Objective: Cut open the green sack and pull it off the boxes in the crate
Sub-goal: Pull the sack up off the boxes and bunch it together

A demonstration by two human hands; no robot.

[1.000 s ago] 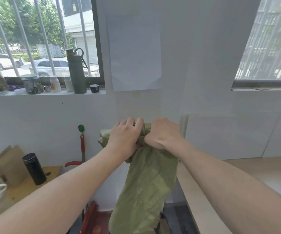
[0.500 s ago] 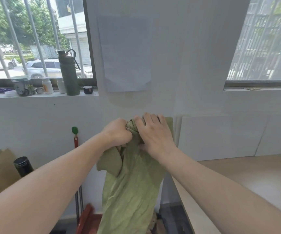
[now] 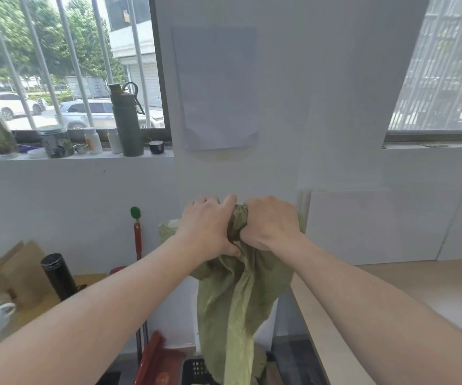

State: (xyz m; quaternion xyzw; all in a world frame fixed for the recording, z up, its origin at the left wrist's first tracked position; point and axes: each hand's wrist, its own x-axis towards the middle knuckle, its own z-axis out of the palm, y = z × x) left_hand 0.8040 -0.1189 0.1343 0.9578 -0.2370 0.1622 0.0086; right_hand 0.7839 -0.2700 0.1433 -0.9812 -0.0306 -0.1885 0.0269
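Two fists grip the bunched top of the sack (image 3: 238, 307): left hand (image 3: 210, 229) and right hand (image 3: 270, 223), whose fingers were spread a moment ago. It hangs down to the crate (image 3: 196, 369), likely nearly off.

Both bare forearms reach forward and upward, wrists nearly touching. The left hand (image 3: 210, 229) and right hand (image 3: 270, 223) are side by side, fingers curled tight in a grip.

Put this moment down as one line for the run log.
left hand: grips green sack top | right hand: grips green sack top | green sack: bunched, held up, hangs toward black crate
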